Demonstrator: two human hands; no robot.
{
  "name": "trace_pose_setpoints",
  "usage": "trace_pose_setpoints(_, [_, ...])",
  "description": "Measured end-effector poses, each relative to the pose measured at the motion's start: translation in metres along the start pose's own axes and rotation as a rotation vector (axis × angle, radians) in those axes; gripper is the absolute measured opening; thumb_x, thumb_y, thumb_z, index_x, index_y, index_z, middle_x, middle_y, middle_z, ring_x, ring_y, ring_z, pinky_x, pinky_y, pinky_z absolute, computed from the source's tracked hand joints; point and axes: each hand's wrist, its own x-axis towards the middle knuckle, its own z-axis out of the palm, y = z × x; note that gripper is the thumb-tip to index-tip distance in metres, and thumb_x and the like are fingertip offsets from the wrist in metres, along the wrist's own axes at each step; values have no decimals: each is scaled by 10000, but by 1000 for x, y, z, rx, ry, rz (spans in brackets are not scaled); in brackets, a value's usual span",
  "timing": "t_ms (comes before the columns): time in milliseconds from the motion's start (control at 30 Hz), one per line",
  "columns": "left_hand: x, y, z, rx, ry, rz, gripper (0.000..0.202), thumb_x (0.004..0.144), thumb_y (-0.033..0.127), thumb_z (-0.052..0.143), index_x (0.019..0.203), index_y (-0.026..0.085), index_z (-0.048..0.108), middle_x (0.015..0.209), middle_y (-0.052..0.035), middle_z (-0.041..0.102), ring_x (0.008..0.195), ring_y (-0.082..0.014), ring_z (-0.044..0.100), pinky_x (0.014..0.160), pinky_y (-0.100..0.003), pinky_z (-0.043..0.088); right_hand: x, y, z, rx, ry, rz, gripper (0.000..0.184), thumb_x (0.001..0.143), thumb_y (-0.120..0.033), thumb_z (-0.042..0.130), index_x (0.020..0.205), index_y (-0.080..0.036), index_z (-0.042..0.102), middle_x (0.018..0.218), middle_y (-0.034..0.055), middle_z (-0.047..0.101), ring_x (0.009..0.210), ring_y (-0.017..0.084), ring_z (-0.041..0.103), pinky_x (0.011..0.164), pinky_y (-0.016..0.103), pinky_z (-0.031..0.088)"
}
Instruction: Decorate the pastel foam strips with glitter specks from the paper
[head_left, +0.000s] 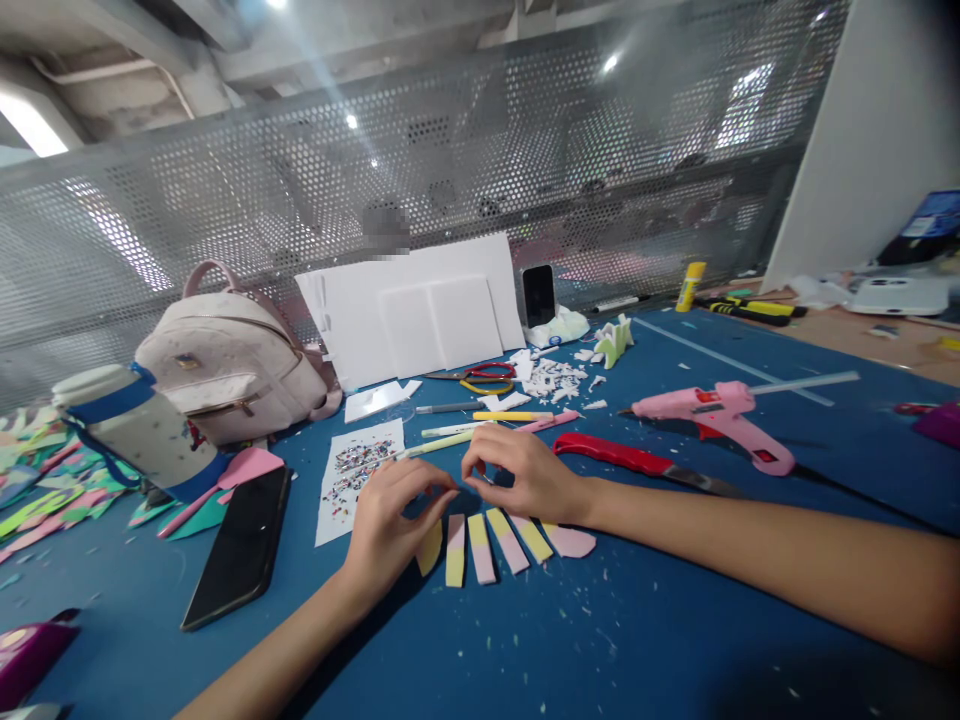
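My left hand point(394, 512) is closed in a pinch, thumb against fingertips, beside a white sheet point(328, 524) scattered with small shiny bits. Across from it, my right hand point(529, 474) also pinches, its fingertips curled toward the left ones. Anything between the fingers is too small to name. Under and in front of both hands lie several yellow-and-pink strips point(481, 549) in a fanned row. A rounded pink piece point(571, 541) sits at the row's right end, and a yellow piece point(429, 550) at the left end is partly hidden by my left hand.
A pink glue gun point(720, 412) and a red-handled knife point(615, 453) lie to the right. Scissors point(487, 378), pens point(450, 441) and white scraps point(555, 378) are behind my hands. A phone point(244, 545), a bottle point(142, 430) and a backpack point(225, 350) occupy the left.
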Motion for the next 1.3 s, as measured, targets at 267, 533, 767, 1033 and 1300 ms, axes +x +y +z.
trace_pose_setpoints(267, [1,1,0,6,-9,4,50,924,219,630,894,218,670,797,-13,685,731,-162,616,714,-303,443,1,-1,0,11,1,-15,52,921,-176,546,882,-188,578,824,26,566,834,176,513,728,297,402])
trace_pose_setpoints(533, [0,0,1,7,-23,2,74,937,226,615,884,208,664,789,-11,678,721,-154,607,714,-304,433,1,0,1,44,-37,-44,45,922,-167,548,898,-184,582,850,32,589,826,171,519,729,298,410])
trace_pose_setpoints(767, [-2,0,2,-2,-37,-10,153,958,267,585,833,200,644,756,-17,661,711,-161,596,682,-305,424,0,2,1,49,-63,-58,36,921,-171,560,910,-186,590,862,35,596,835,168,521,742,300,423])
trace_pose_setpoints(1033, [-1,4,7,32,-31,-14,223,965,275,557,761,195,596,704,-15,633,672,-166,566,673,-304,410,1,1,0,49,-84,-76,97,952,-266,562,899,-189,589,829,26,565,812,161,517,709,285,420])
trace_pose_setpoints(1300, [-3,5,6,33,-60,-25,235,975,294,537,766,197,584,713,-20,627,683,-172,563,677,-303,412,1,1,0,73,-73,-84,78,949,-246,565,915,-187,602,837,30,573,817,163,523,708,286,419])
